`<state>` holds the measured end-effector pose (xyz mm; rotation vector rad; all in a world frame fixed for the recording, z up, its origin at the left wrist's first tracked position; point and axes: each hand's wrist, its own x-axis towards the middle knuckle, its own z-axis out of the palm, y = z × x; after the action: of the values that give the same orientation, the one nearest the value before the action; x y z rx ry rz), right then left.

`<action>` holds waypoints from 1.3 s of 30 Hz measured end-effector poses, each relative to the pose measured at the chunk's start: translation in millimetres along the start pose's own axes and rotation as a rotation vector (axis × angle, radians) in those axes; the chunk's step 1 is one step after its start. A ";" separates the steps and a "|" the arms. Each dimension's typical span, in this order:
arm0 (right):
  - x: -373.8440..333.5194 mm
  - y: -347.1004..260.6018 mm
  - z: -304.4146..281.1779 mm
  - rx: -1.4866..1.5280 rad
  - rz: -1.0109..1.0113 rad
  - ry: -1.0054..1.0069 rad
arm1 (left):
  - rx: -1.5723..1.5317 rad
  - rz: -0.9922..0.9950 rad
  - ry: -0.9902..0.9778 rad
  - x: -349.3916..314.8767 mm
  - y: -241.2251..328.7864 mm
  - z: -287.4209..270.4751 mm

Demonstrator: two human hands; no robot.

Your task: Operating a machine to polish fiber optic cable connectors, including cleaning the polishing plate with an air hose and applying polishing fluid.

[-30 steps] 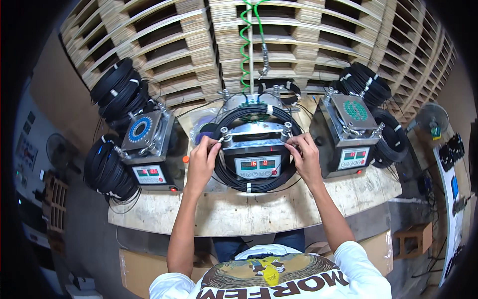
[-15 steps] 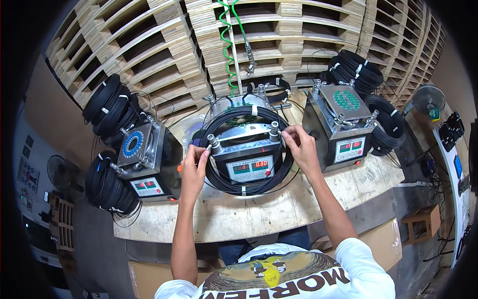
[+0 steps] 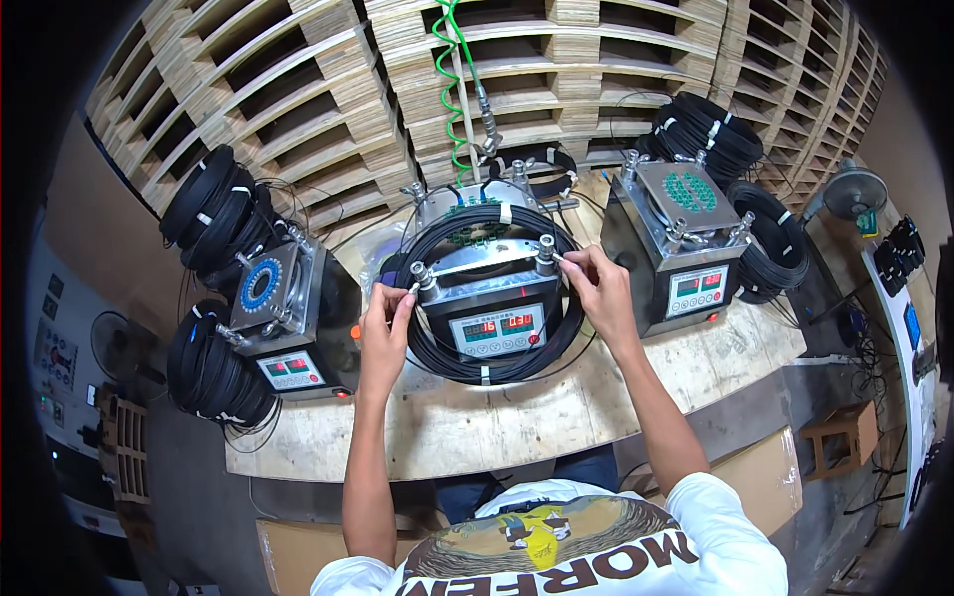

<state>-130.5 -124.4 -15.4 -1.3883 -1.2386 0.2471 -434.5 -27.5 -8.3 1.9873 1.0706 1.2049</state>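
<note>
In front of me stands a metal bench machine with a lit display panel (image 3: 498, 330). A coil of black cable (image 3: 485, 375) lies around its front, tied with white bands. Two knobbed metal clamp posts rise at the front corners, the left clamp post (image 3: 422, 275) and the right clamp post (image 3: 546, 248). My left hand (image 3: 389, 320) is closed, thumb and fingers pinching a small metal lever beside the left post. Likewise closed, my right hand (image 3: 602, 286) pinches the small lever beside the right post. My fingers hide most of both levers.
A similar machine with a blue-ringed top (image 3: 261, 285) stands left, another with a green-dotted top plate (image 3: 688, 194) right. Black cable coils (image 3: 221, 370) surround them on the wooden table (image 3: 397, 442). A green spiral air hose (image 3: 454, 109) hangs before stacked pallets (image 3: 636, 60).
Both hands stay at the two clamp posts with hardly any movement. The red digits on the middle machine's display have changed. The whole view has shifted slightly.
</note>
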 end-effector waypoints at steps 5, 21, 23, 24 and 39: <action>1.7 0.7 1.3 -0.024 0.024 0.014 | -0.021 0.011 0.014 -0.5 -3.1 1.1; -104.1 12.3 59.6 -0.665 -0.122 -0.046 | -0.022 0.019 0.069 -4.1 -1.3 7.0; -103.6 13.9 63.8 -0.689 -0.127 -0.037 | -0.021 0.010 0.091 -4.9 2.3 7.4; -103.4 13.7 65.3 -0.713 -0.130 -0.027 | -0.021 0.010 0.094 -5.3 1.6 6.9; -102.9 5.7 68.8 -0.670 -0.090 -0.041 | -0.075 0.032 0.124 -7.7 -6.6 4.0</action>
<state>-221.8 -160.4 -90.9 -1.8894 -1.4865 -0.2298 -435.2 -30.9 -18.6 1.9007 1.0403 1.3805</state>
